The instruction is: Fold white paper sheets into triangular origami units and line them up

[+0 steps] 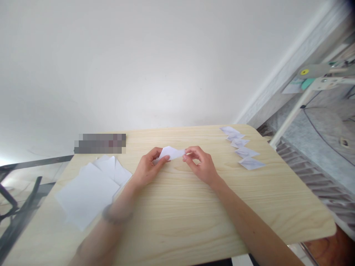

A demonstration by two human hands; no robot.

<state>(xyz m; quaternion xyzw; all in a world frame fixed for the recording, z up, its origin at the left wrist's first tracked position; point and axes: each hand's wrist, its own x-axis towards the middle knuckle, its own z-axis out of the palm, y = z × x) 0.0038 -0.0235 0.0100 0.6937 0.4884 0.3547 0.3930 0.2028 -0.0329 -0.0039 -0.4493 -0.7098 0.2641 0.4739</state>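
A small folded piece of white paper (172, 152) is held between my two hands, just above the middle of the table. My left hand (149, 167) is closed on its left end, with the thumb lying over the front. At the narrow right tip, my right hand (202, 165) pinches the paper between thumb and fingers. To the right, several folded white paper shapes (251, 163) with pointed ends lie in a row running away from me. Loose sheets of white paper (88, 190) are spread in an overlapping pile beside my left forearm.
The light wooden table (177, 221) meets a plain white wall (166, 66) at its back. A blurred-out dark object (100, 144) sits at the back left corner. Beyond the right edge stands a white metal frame (294, 111) with cables near it.
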